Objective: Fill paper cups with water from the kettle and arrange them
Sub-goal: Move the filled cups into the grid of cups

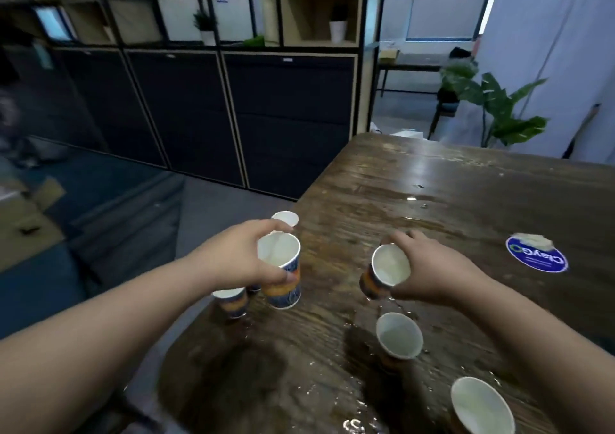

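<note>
left hand (238, 253) holds upright cup (281, 275); right hand (429, 267) tilts another cup (382, 272).

Office (filing cabinets (289, 124), shelving (213, 7))

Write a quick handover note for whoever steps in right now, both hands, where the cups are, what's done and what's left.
Left hand grips a cup by its rim at the table's left edge.
Right hand holds a tilted cup above the table.
Other cups: two by the left hand, two near the front.
Spilled water wets the tabletop.
No kettle is in view.
Left: set both cups down and arrange.
</note>
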`<state>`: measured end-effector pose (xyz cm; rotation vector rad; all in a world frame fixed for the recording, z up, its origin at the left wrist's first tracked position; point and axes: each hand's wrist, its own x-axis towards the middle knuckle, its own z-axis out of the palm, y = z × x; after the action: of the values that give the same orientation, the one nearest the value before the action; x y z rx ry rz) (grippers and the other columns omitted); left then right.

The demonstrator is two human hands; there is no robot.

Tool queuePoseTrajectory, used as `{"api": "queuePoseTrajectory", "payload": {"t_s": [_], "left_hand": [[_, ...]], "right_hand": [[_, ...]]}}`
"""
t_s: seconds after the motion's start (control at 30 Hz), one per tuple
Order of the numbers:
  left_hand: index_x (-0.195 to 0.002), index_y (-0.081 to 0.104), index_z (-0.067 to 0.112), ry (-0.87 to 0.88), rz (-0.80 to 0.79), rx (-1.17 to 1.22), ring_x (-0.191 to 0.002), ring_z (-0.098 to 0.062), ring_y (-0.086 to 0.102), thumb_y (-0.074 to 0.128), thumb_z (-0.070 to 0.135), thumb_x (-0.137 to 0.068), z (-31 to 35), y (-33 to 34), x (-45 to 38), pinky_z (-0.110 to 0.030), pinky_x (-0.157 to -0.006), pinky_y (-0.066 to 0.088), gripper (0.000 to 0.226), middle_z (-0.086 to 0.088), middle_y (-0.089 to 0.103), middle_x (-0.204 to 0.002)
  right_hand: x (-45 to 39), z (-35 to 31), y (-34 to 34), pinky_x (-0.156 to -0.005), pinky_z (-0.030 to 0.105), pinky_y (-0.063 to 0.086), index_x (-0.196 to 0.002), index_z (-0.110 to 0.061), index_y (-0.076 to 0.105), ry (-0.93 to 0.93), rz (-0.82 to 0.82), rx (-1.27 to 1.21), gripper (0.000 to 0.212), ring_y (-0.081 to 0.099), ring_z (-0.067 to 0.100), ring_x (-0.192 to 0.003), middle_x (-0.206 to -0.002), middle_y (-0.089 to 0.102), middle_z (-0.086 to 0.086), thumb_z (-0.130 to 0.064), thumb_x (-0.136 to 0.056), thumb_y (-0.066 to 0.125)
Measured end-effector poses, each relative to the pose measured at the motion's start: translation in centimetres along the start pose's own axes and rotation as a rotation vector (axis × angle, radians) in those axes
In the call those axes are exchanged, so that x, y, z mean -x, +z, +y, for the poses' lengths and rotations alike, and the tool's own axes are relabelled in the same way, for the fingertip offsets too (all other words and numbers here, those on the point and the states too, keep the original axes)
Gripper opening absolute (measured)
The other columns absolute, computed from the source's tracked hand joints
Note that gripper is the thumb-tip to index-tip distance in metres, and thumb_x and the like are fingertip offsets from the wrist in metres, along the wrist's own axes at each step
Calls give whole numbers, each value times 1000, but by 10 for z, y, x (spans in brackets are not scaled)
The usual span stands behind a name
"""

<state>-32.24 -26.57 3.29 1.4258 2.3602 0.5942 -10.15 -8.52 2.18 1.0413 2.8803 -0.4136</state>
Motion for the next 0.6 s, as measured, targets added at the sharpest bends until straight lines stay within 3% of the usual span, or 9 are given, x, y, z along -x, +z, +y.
{"api": "queuePoseTrajectory", "payload": {"t_s": [0.1, 0.17, 0.27, 0.37, 0.43, 0.53, 0.6], "left_hand": [[-115, 50, 53, -81, 67, 27, -109, -4, 54, 76, 61, -50, -47, 1, 24, -36, -93, 49, 70, 23, 54, -119], [-119, 51, 50, -129, 93, 34, -112, -4, 51, 80, 54, -55, -76, 7, 39, -31, -96, 45, 70, 21, 52, -121], [-122, 48, 50, -173, 95, 56, -116, -4, 50, 76, 55, -52, -119, 21, 55, -27, -97, 42, 75, 19, 51, -121], [-115, 39, 63, -214, 62, 109, -117, -6, 46, 77, 50, -54, -154, 39, 66, -23, -97, 39, 72, 17, 50, -122], [-114, 33, 67, -226, 53, 156, -117, -6, 45, 81, 40, -58, -172, 52, 70, -20, -96, 37, 78, 16, 49, -121], [-137, 33, 47, -281, 72, 192, -122, -10, 44, 83, 33, -61, -195, 72, 69, -18, -95, 36, 92, 12, 45, -122], [-141, 32, 41, -293, 102, 232, -121, -10, 44, 84, 32, -61, -203, 84, 64, -17, -94, 34, 96, 15, 42, -118]], "right_hand": [[-12, -43, 18, -76, 30, 42, -133, -32, 33, -77, -25, 16, 81, 51, 21, -113, -128, 43, -4, -58, -64, 66], [-19, -67, 31, -83, 32, 45, -133, -31, 33, -114, -57, 21, 79, 49, 22, -116, -130, 41, -3, -56, -67, 66], [-29, -97, 55, -83, 32, 44, -126, -27, 38, -149, -117, 24, 72, 50, 23, -113, -122, 43, -2, -56, -67, 66], [-37, -119, 78, -74, 29, 39, -122, -28, 39, -175, -158, 50, 68, 54, 22, -109, -118, 46, -2, -58, -68, 67], [-42, -130, 96, -78, 29, 42, -126, -30, 39, -180, -189, 54, 72, 54, 23, -111, -123, 46, -2, -60, -67, 68], [-51, -141, 120, -86, 31, 44, -132, -33, 35, -167, -239, 52, 79, 53, 22, -116, -130, 44, -3, -61, -66, 68], [-56, -145, 132, -87, 31, 46, -136, -34, 32, -161, -257, 51, 83, 53, 22, -117, -133, 43, -3, -61, -67, 68]]}}
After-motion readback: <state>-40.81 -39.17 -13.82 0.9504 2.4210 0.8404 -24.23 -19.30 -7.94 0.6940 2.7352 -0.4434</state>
